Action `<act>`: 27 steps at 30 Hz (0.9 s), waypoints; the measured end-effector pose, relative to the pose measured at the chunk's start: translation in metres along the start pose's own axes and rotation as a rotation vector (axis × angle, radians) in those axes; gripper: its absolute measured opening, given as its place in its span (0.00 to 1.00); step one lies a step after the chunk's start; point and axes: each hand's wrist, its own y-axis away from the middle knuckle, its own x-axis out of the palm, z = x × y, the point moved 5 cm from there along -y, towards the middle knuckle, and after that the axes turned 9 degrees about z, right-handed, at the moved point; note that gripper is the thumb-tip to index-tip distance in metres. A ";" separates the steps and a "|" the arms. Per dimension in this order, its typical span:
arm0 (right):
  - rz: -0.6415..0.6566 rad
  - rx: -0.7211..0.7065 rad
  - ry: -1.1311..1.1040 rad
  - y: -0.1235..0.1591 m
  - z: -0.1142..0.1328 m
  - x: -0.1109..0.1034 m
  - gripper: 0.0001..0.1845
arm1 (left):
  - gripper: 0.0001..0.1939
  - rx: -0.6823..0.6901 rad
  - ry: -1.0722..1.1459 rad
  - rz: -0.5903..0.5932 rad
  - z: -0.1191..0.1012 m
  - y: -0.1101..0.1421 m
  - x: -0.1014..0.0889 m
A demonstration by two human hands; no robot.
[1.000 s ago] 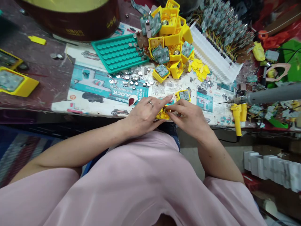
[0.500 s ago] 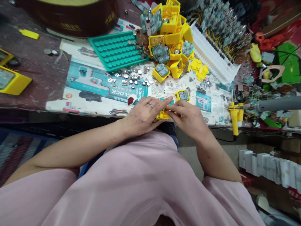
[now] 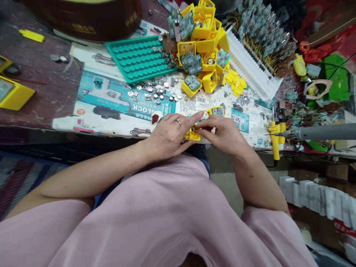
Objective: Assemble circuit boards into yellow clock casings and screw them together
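Near the table's front edge, my left hand (image 3: 170, 134) is closed round a small yellow plastic case (image 3: 192, 135), which its fingers partly cover. My right hand (image 3: 222, 132) meets it from the other side, thumb and forefinger pinched at the case's edge. Whatever lies between those fingertips is too small to make out. Just beyond my right fingers sits another yellow case with a circuit board (image 3: 217, 111) in it. Silvery button cells (image 3: 158, 94) lie scattered beyond my left hand.
A teal tray with round hollows (image 3: 130, 55) lies behind the cells. Yellow cases (image 3: 205, 44) are piled beside it. A white ribbed rack (image 3: 250, 63) and many circuit boards (image 3: 267, 29) fill the back right. At right, a yellow-handled tool (image 3: 275, 139) stands by a grey bar (image 3: 319, 132).
My right hand's fingers have shifted and opened slightly, with thumb and forefinger still meeting at the case. My left hand stays almost still around the case.
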 end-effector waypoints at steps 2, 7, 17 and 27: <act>-0.020 0.005 -0.042 0.002 0.001 -0.002 0.05 | 0.40 -0.009 0.003 0.001 0.000 0.000 -0.001; -0.110 0.022 -0.021 0.009 0.002 -0.013 0.05 | 0.42 -0.050 0.032 0.049 0.002 0.000 0.000; -0.160 -0.059 0.057 0.008 0.001 0.001 0.07 | 0.43 -0.037 0.094 0.047 0.003 0.001 0.000; -0.215 0.056 -0.406 0.019 -0.011 -0.007 0.14 | 0.42 -0.100 0.091 0.137 0.006 0.002 0.001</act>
